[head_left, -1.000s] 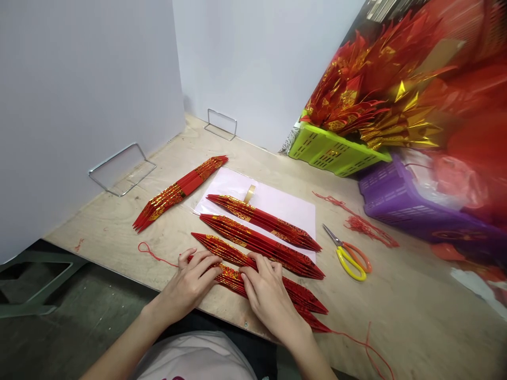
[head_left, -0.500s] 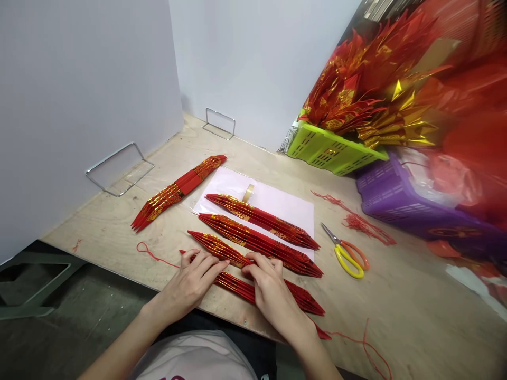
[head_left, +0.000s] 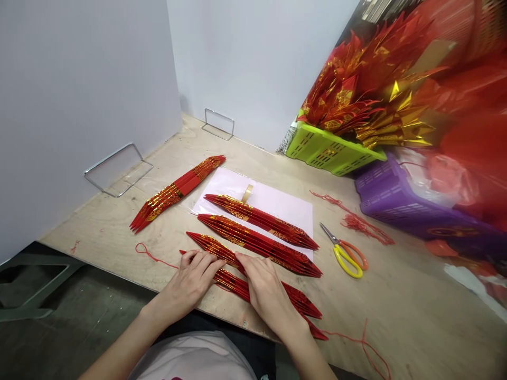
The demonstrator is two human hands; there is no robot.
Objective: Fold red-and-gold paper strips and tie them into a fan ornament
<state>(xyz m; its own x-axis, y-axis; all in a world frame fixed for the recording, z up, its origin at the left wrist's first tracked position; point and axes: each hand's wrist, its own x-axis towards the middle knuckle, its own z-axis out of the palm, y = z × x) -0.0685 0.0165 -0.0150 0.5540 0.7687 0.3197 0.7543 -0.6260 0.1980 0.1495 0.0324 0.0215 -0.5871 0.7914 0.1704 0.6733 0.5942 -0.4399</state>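
Several bundles of pleated red paper with gold foil print and pointed ends lie side by side on the wooden table. My left hand (head_left: 194, 277) is closed over the left part of the nearest bundle (head_left: 233, 285), fingertips at the bundle behind it (head_left: 208, 244). My right hand (head_left: 263, 285) lies across the middle of these two, fingers bent and pressing on the rear one; its palm hides part of both. Red string (head_left: 152, 257) comes out from under the left end, and more string (head_left: 364, 342) trails at the right. Two further bundles (head_left: 253, 240) lie beyond.
Scissors (head_left: 336, 243) with yellow and orange handles lie at right, near tangled red string (head_left: 356, 222). A pale sheet (head_left: 285, 203) bears a tape roll (head_left: 247, 193). Another bundle (head_left: 188, 182) lies back left. Green (head_left: 332, 153) and purple (head_left: 400, 200) baskets stand right; wire stands (head_left: 219, 124) are behind.
My right hand has shifted slightly left along the two near bundles, and the rear one's right end has dropped a little. My left hand stays in place.
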